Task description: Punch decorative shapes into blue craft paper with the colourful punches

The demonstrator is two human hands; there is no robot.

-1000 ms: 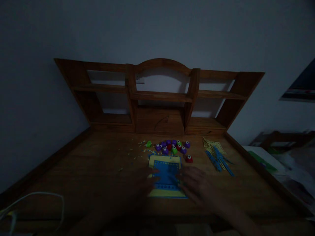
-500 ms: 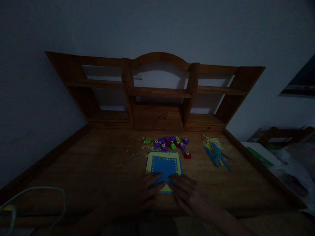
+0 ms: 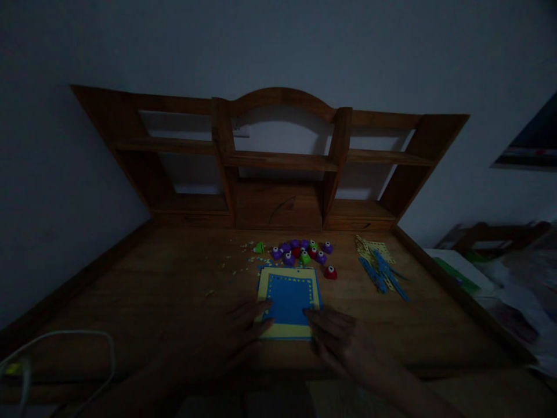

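A blue square of paper (image 3: 290, 297) lies on a larger yellow sheet (image 3: 285, 332), with small punched shapes along the blue square's edges. Blue paper shows from beneath the yellow sheet. At the left edge of the sheets rests my left hand (image 3: 243, 328), fingers stretched out and touching the paper. My right hand (image 3: 338, 337) lies flat at the lower right corner, its fingertips on the blue square's edge. Beyond the paper stand several small paper punches (image 3: 288, 259) in purple, red and green. One red punch (image 3: 331, 273) sits nearer, just off the upper right corner.
Tiny punched paper bits (image 3: 235, 271) are scattered left of the punches. Punched yellow scraps (image 3: 383, 251) and blue strips (image 3: 383, 273) lie at the right. A wooden shelf unit (image 3: 281, 162) stands at the back. A white cable (image 3: 82, 333) curves at the lower left.
Both hands have moved apart, from the middle of the blue square out to its two sides. More of the square's lower part now shows.
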